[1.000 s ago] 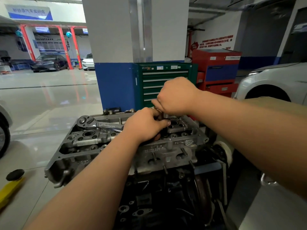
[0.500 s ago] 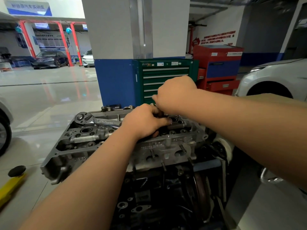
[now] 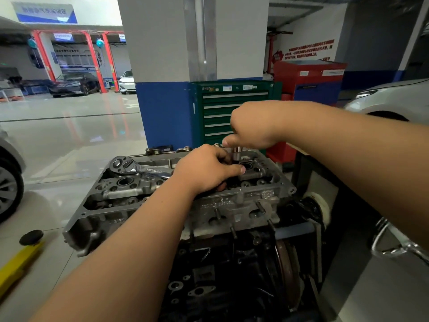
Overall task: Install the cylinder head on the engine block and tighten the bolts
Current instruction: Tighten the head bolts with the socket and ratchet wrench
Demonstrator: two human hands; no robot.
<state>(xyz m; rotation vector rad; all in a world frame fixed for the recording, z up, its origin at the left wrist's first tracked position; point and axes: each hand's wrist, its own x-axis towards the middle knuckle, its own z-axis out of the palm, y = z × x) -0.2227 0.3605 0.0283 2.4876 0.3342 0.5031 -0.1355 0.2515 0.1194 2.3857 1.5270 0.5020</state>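
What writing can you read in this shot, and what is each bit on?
Nothing is sharp enough to quote.
Brand engraving on the ratchet handle: blurred.
Cast characters on the cylinder head side: blurred.
Chinese characters on the blue banner: blurred.
Red Chinese lettering on the white wall: too small.
Stickers on the green tool cabinet: too small.

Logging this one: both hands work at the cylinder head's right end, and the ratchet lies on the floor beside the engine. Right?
Not quite. The head view shows the ratchet lying on top of the cylinder head, toward its left end, not on the floor. The left hand and the right hand, gripping a socket tool, are at its right end.
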